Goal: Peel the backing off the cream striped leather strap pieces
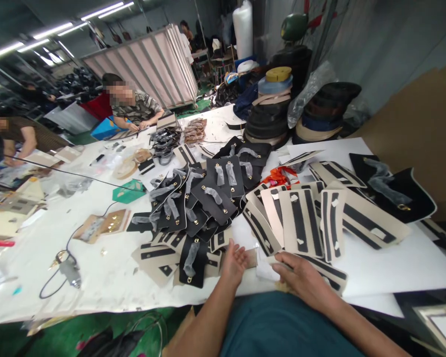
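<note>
Clock read from the gap between the two hands, twelve toward the far side of the worktable (107,277). Left hand (235,262) unclosed, palm turned up, fingers apart, holding nothing that shows; a small brownish piece (251,258) lies just beside its fingertips at three. Right hand (299,276) bent at the near edge of the beige panels (288,225), fingers partly curled; whether it pinches one, cannot tell. These panels carry dark strips and fan out, overlapping, from twelve round to two. Main heap of black panels (196,198) between ten and eleven, gold fittings on them and handles in cloudy wrapping; one lone black panel (193,263) near the left hand at nine, resting over more beige pieces. Another, larger black panel (397,191) well apart at about two, its handle wrapped as well. Crumpled orange-red material (280,176) past the fan, just after twelve. Stacked rolls (269,111) farther out at twelve, a second stack (321,111) at one. Green piece (128,191) at ten; grey tool with a looped cord (70,272) at nine, well off. Co-worker in a camouflage shirt (137,106) near eleven, hands at the table edge.
</note>
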Available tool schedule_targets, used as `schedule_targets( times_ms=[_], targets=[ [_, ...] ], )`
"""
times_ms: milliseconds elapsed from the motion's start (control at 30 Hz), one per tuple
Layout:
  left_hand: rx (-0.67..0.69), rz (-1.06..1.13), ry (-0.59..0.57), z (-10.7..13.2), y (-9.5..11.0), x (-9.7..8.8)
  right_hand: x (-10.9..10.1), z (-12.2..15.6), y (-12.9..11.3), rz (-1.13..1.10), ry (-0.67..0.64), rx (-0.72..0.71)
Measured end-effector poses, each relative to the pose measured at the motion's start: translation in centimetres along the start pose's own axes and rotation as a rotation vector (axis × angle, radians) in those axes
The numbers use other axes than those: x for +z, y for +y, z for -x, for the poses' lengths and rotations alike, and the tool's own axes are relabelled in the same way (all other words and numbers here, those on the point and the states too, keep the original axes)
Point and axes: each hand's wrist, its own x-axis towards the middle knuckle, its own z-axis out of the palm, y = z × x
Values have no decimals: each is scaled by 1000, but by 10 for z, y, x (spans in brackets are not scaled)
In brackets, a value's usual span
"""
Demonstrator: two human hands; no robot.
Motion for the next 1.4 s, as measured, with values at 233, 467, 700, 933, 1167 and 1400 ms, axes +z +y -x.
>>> schedule_targets(
  times_ms=[233, 467, 700, 933, 1167, 1400],
  targets=[
    [140, 71, 152, -41, 36, -12, 18, -14, -21, 104, -208, -75],
    [228, -67, 201, -4, 8, -37, 26, -16, -30, 195, -271, -178],
    [602, -701, 80, 68, 24, -67, 32, -28, -29, 120, -178, -299],
    [810, -910, -19, 120, 45, -27, 42, -45, -29, 189, -180, -261],
    [611, -760, -192, 134, 39, -6, 36, -48, -35, 161, -169, -276],
    [400, -628, -245, 132, 33, 5, 29, -41, -29, 55, -151, -272]
  ],
)
